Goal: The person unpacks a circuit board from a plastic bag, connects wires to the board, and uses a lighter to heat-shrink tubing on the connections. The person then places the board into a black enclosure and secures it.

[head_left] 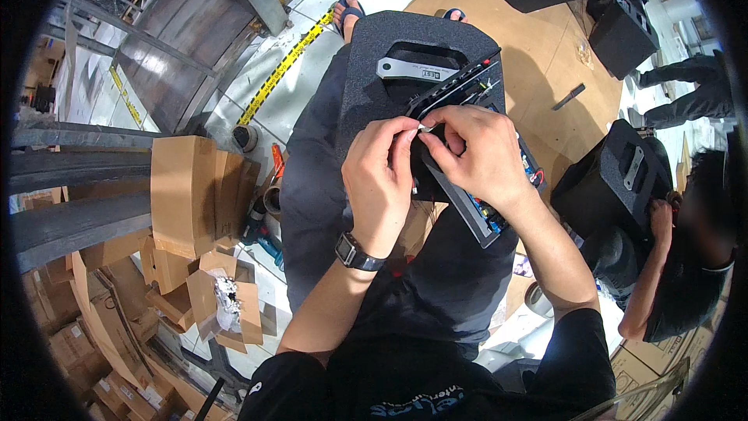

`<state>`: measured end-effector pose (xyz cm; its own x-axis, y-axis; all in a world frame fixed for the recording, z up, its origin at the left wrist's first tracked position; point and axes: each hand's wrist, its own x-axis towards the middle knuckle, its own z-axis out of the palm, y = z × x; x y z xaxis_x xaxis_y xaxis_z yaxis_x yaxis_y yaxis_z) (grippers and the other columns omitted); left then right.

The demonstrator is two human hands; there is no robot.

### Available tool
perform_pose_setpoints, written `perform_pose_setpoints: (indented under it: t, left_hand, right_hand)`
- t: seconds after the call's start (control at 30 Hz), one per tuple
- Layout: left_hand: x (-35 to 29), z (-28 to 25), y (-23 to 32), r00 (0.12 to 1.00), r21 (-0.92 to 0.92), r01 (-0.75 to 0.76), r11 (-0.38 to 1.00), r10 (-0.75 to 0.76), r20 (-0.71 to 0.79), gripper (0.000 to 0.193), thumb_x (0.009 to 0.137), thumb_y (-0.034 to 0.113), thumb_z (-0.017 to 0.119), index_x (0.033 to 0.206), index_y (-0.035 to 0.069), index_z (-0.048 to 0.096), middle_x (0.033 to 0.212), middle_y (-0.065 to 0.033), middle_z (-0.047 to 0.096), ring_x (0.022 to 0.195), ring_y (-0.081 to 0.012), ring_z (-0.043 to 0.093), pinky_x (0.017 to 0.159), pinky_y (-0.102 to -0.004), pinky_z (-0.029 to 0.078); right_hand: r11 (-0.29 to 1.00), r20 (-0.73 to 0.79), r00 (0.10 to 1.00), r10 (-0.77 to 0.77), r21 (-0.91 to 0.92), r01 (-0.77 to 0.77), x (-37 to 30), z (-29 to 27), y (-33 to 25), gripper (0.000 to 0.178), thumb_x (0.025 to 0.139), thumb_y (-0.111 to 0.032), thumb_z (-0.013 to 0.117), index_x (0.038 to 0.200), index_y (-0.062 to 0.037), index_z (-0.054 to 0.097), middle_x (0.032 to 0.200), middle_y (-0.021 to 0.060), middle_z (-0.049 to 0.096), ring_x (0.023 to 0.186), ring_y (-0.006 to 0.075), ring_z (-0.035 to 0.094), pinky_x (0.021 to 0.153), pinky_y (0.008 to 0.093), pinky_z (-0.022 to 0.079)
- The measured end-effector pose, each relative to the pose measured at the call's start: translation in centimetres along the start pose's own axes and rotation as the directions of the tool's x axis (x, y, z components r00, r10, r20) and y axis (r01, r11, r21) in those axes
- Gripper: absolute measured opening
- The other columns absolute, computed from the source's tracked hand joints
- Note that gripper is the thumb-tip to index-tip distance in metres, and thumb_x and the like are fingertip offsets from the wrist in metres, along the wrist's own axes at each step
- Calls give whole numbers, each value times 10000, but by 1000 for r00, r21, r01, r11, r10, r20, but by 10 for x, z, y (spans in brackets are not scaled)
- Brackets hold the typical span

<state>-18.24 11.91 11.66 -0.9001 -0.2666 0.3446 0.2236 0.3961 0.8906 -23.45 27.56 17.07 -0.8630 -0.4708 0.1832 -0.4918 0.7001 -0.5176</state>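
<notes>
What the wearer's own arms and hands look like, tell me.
The left hand and right hand are ungloved. A squarish dark watch with a black strap circles the left wrist. Both sleeves are short and black; a small white mark shows on the left one.

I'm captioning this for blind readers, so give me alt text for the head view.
A person's left hand and right hand pinch a small whitish piece over a black box with exposed electronics, by the person's legs. At right, a co-worker is beside a similar box; cardboard boxes are at left.
</notes>
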Motion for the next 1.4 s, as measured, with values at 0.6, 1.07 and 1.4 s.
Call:
perform_pose_setpoints:
  t: [0.6, 1.07, 1.4]
  left_hand:
    - [-2, 10, 3, 997, 52, -1, 999, 5, -71, 104, 923, 20, 718, 1021, 57, 724, 934, -83, 727, 791, -277, 650, 714, -395, 513]
    - [-1, 15, 5, 995, 50, 51, 997, -47, -89, 109, 916, 21, 721, 1019, 55, 733, 940, -89, 737, 840, -290, 656, 759, -404, 516]
    - [0, 15, 7, 975, -57, 196, 979, -200, -94, 99, 915, 36, 752, 1013, 41, 735, 878, -110, 751, 787, -255, 709, 711, -366, 549]
  right_hand:
    - [999, -110, 993, 30, -20, -32, -7, 12, -6, 176, 873, -149, 789, 1016, -59, 740, 674, 54, 523, 674, 244, 538, 712, 390, 417]
    - [992, -176, 981, 76, 113, -56, -5, 12, -1, 194, 806, -137, 837, 966, -56, 761, 568, 34, 455, 554, 191, 482, 584, 359, 405]
    - [992, -86, 992, 90, 92, -82, -5, 8, -2, 183, 821, -125, 806, 984, -78, 739, 666, 75, 594, 716, 281, 609, 749, 410, 463]
